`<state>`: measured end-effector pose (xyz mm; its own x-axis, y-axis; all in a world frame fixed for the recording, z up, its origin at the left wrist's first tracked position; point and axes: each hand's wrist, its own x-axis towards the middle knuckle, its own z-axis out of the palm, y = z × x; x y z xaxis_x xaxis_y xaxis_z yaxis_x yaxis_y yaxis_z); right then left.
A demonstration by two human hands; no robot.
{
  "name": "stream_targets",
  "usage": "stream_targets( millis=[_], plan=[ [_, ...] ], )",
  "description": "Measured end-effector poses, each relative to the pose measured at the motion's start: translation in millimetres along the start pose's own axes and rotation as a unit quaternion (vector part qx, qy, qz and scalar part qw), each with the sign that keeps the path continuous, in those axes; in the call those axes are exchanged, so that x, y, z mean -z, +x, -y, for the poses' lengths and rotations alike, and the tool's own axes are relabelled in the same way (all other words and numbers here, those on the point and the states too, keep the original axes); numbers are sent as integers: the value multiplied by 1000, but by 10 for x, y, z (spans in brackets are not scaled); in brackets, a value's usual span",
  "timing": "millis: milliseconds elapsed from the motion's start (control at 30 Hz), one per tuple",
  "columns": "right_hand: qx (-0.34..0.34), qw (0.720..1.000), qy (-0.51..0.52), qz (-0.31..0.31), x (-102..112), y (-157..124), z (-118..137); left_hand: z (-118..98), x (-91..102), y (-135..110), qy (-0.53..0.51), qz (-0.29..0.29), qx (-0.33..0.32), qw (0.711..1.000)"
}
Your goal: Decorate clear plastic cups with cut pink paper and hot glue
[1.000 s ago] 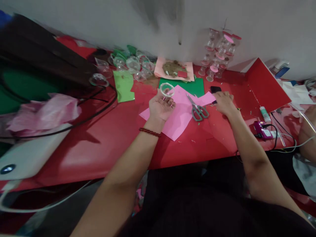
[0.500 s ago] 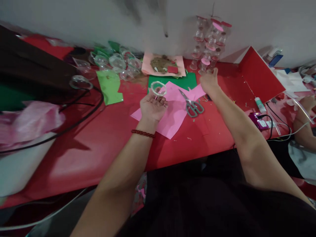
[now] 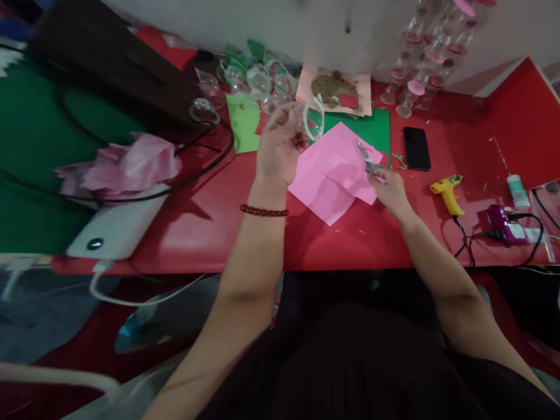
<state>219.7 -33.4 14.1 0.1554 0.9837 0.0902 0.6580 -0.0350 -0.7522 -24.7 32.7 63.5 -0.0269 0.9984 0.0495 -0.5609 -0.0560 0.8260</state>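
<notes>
Clear plastic with a thick whitish ring at its rim, which looks like a cut cup (image 3: 313, 121), is tilted sideways in my left hand (image 3: 280, 143), whose fingers curl around it above the table. My right hand (image 3: 391, 189) is closed around the handles of the scissors (image 3: 364, 153). Their blades point away from me, over a pink sheet (image 3: 328, 181). The sheet has a cut, uneven edge on its right side. A green sheet (image 3: 380, 125) lies partly under the pink one.
Clear cups (image 3: 258, 81) are piled at the back left, and stacked-cup towers (image 3: 413, 87) stand against the wall. A phone (image 3: 416, 149), a yellow glue gun (image 3: 449, 193) and a purple power adapter (image 3: 503, 224) are to the right. A white power bank (image 3: 126, 224) and black cable lie left.
My right hand has come back from near the cup towers and taken hold of the scissors. My left hand has tipped the cup onto its side. The view has shifted left.
</notes>
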Motion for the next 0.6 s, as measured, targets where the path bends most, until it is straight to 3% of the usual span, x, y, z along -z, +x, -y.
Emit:
stream_targets(
  millis=[133, 267, 367, 433, 500, 600],
  plan=[
    [6, 1000, 9, 4, -2, -53, -29, -86, 83, -43, 155, 69, -63, 983],
    [22, 1000, -10, 18, 22, -103, 50, -48, 82, -41, 216, 56, -61, 973],
    [32, 998, 1, 49, -22, -187, 130, -32, 24, -88, 211, 73, 12, 975],
    [6, 994, 35, 104, -49, -236, 161, -51, -19, -144, 198, 98, 88, 971],
    [-19, 985, 64, 162, -56, -266, 168, -81, -41, -191, 198, 93, 120, 968],
    [14, 981, 50, 186, -37, -283, 154, -119, -9, -196, 265, 53, 26, 962]
  ],
)
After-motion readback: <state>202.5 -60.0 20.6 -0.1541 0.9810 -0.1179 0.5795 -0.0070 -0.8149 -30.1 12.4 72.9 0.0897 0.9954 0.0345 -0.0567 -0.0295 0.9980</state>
